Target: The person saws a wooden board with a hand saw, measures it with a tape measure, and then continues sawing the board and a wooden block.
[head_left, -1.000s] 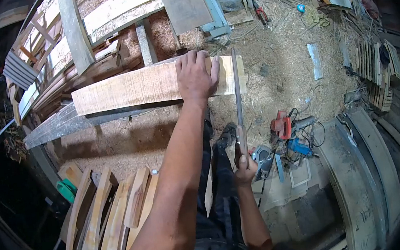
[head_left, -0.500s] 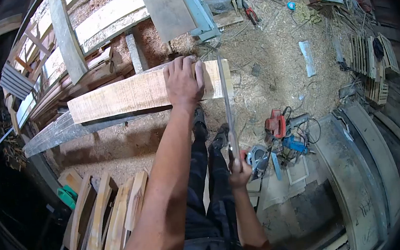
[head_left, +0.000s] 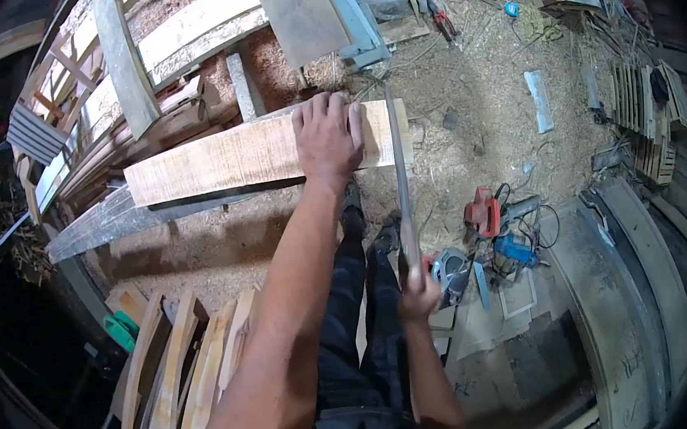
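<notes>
A pale wooden board [head_left: 222, 160] lies across a darker beam [head_left: 101, 225] in front of me. My left hand [head_left: 326, 137] presses on the board near its right end, with fingers bent over the far edge and the thumb apart. A handsaw [head_left: 403, 184], seen almost edge-on, crosses the board just inside that right end. Its long thin blade points away from me. Low and close to my legs, my right hand [head_left: 420, 296] is closed around the saw's handle, which is mostly hidden by the fingers.
Power tools, one red [head_left: 483, 213] and one blue [head_left: 516, 251], lie with cords on the right. Curved wooden pieces [head_left: 165, 380] stand at lower left. Stacked planks [head_left: 197, 30] fill the upper left. Red-handled pliers [head_left: 444, 26] and a blue tape measure [head_left: 512, 10] lie on the sawdust-covered floor.
The whole scene sits slightly further right in the view. My left hand stays on the board, and my right hand keeps its hold on the saw, still across the board's right end.
</notes>
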A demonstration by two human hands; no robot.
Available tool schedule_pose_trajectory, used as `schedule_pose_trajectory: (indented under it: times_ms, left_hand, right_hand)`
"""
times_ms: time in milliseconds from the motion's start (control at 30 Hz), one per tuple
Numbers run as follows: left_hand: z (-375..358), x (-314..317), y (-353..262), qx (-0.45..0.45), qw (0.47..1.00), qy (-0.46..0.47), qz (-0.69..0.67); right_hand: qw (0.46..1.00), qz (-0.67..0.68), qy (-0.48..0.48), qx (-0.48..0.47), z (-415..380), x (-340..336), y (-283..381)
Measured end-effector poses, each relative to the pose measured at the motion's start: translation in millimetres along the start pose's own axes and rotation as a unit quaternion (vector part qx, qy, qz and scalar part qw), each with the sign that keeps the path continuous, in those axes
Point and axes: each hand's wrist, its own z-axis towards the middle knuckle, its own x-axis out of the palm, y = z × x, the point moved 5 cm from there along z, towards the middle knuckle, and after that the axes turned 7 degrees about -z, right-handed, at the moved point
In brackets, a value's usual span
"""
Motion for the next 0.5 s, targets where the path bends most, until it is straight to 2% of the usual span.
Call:
schedule_pose_trajectory:
  times_ms: [33,100,200,233,300,367,400,500]
  left_hand:
    - [0.6,-1.8,1.4,0.002,1.0,0.0,-0.003]
    - [0.6,-0.4,0.0,0.008,1.0,0.0,-0.017]
    - [-4.8,-4.0,-0.2,-0.007,1.0,-0.006,-0.018]
    - [0.9,-0.1,-0.2,-0.002,1.0,-0.014,-0.022]
    - [7.0,0.8,2.4,0.0,1.0,-0.023,-0.006]
    - [0.8,0.1,-0.5,0.001,1.0,-0.008,-0.008]
    - [1.4,-0.2,-1.6,0.008,1.0,-0.004,-0.012]
    - [0.4,1.0,0.0,0.007,1.0,-0.015,-0.012]
  right_hand:
    - [1.0,0.002,0.011,0.011,21.0,11.8,1.4]
    - [0.991,0.087,0.046,0.091,60.8,31.0,14.8]
    - [0.996,0.003,0.036,0.083,26.3,6.4,22.7]
    - [0.999,-0.012,-0.033,-0.024,7.3,-7.4,28.7]
    - [0.995,-0.03,-0.059,-0.08,-16.9,-16.7,19.9]
    - [0.998,-0.043,0.012,0.047,-38.3,-23.7,6.2]
    - [0.996,0.005,0.018,0.085,-17.8,-8.8,-3.8]
    - [0.998,0.038,0.026,0.041,59.6,23.9,18.4]
